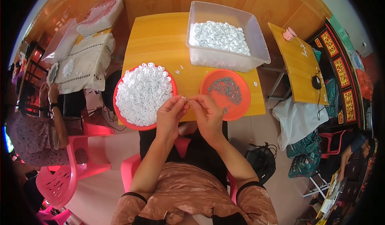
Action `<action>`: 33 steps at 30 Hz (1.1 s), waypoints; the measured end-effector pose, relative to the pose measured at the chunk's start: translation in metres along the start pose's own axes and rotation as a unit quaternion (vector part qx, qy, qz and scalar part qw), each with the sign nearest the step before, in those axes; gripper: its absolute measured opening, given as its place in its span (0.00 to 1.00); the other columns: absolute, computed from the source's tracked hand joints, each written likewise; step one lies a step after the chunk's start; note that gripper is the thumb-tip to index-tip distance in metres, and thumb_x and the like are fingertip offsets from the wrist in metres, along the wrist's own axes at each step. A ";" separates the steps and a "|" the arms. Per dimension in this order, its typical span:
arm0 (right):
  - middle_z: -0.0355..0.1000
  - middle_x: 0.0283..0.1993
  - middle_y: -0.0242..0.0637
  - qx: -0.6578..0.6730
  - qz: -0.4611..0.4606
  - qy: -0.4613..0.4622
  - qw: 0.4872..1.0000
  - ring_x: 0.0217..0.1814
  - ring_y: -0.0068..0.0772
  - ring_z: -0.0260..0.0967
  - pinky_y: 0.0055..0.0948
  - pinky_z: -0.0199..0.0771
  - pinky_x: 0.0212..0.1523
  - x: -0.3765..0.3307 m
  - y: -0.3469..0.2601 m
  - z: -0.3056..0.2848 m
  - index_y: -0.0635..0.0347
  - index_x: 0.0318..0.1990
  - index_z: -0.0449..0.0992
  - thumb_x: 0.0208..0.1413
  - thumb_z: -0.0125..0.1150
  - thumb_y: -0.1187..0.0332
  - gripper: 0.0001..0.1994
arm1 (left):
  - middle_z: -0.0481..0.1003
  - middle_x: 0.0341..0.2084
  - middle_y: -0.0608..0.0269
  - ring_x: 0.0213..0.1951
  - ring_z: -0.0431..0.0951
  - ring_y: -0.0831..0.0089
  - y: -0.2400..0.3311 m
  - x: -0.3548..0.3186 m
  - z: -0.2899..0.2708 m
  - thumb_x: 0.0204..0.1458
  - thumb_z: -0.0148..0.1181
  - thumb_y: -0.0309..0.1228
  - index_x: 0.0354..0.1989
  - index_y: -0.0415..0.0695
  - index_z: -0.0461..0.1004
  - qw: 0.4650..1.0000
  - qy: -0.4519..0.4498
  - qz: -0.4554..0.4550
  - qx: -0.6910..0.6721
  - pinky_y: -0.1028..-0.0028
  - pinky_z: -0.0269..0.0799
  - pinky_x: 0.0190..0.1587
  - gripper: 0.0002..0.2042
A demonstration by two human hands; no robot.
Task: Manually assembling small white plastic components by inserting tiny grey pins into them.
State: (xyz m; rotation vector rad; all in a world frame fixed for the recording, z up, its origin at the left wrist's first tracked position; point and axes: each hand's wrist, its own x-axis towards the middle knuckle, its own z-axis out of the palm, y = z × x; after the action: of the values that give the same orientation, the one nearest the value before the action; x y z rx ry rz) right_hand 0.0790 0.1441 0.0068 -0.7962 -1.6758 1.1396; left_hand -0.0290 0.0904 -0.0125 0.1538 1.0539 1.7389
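Note:
My left hand (pixel 170 113) and my right hand (pixel 206 113) meet over the near edge of a yellow table (pixel 160 40). Their fingertips pinch a small white plastic ring (pixel 184 99) between them, and the right fingers seem to hold a thin metal piece against it. A red plate (pixel 120 109) heaped with white rings sits just left of my left hand. An orange plate (pixel 240 104) with a scatter of small grey metal pieces lies just right of my right hand.
A clear plastic tub (pixel 256 40) holding white rings stands at the table's far right. A few loose rings (pixel 178 69) lie mid-table. Another person (pixel 48 120) sits at left on a pink chair beside a cloth-covered table (pixel 86 62). A second yellow table (pixel 298 64) and bags are at right.

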 end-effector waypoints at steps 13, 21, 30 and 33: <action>0.74 0.33 0.32 0.169 0.140 -0.053 0.974 0.32 0.17 0.69 0.17 0.69 0.34 0.002 0.014 0.005 0.66 0.38 0.74 0.56 0.55 0.70 0.08 | 0.77 0.30 0.62 0.30 0.78 0.78 0.013 -0.005 0.000 0.52 0.57 0.25 0.38 0.39 0.72 0.996 -0.008 0.055 0.065 0.84 0.71 0.32 0.06; 0.74 0.32 0.33 0.175 0.160 -0.059 0.970 0.33 0.19 0.71 0.19 0.72 0.36 0.004 0.009 0.005 0.67 0.38 0.74 0.56 0.56 0.71 0.08 | 0.77 0.29 0.64 0.28 0.77 0.80 0.015 -0.009 0.002 0.52 0.57 0.26 0.36 0.40 0.73 0.989 -0.014 0.093 0.116 0.85 0.71 0.31 0.05; 0.74 0.30 0.33 0.158 0.169 -0.060 0.971 0.31 0.19 0.71 0.19 0.72 0.33 0.005 0.007 0.004 0.67 0.37 0.74 0.55 0.56 0.70 0.08 | 0.77 0.28 0.65 0.27 0.76 0.82 0.015 -0.008 0.001 0.52 0.56 0.26 0.36 0.39 0.73 0.988 -0.018 0.092 0.122 0.86 0.70 0.30 0.05; 0.74 0.30 0.33 0.166 0.175 -0.067 0.968 0.30 0.19 0.71 0.19 0.71 0.33 0.005 0.005 0.003 0.67 0.37 0.74 0.56 0.56 0.70 0.08 | 0.77 0.27 0.60 0.28 0.78 0.77 0.015 -0.008 -0.001 0.52 0.56 0.25 0.36 0.37 0.73 0.994 -0.017 0.072 0.082 0.84 0.69 0.30 0.06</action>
State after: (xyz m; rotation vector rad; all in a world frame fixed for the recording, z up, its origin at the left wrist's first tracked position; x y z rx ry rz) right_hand 0.0741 0.1487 0.0036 -0.8314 -1.4268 1.7010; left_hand -0.0365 0.0819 0.0006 0.3693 1.1841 1.7713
